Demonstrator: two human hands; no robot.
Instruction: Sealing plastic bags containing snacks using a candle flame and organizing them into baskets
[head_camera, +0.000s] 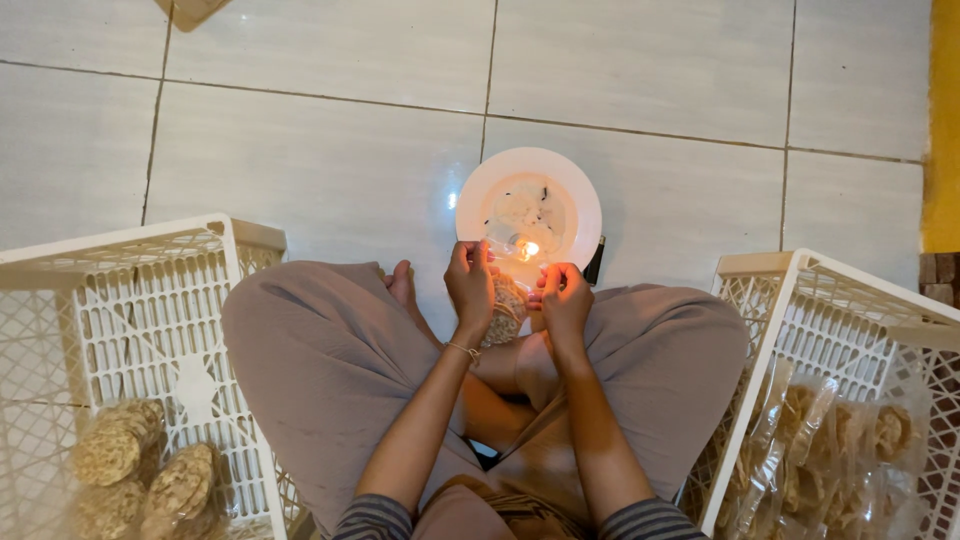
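Note:
I sit cross-legged on a tiled floor. My left hand (470, 283) and my right hand (565, 297) together hold a clear plastic bag of round brown crackers (507, 310), one hand on each side of its top edge. The bag's top is held close to a small candle flame (527, 249). The candle stands in melted wax on a white plate (575, 200) just beyond my hands. A small dark object (595, 262) lies at the plate's right edge.
A white lattice plastic crate (150, 300) at my left holds a few sealed bags of crackers (140, 470). A second white crate (800, 300) at my right holds several cracker bags (830, 440). A yellow wall edge (943, 120) is at far right.

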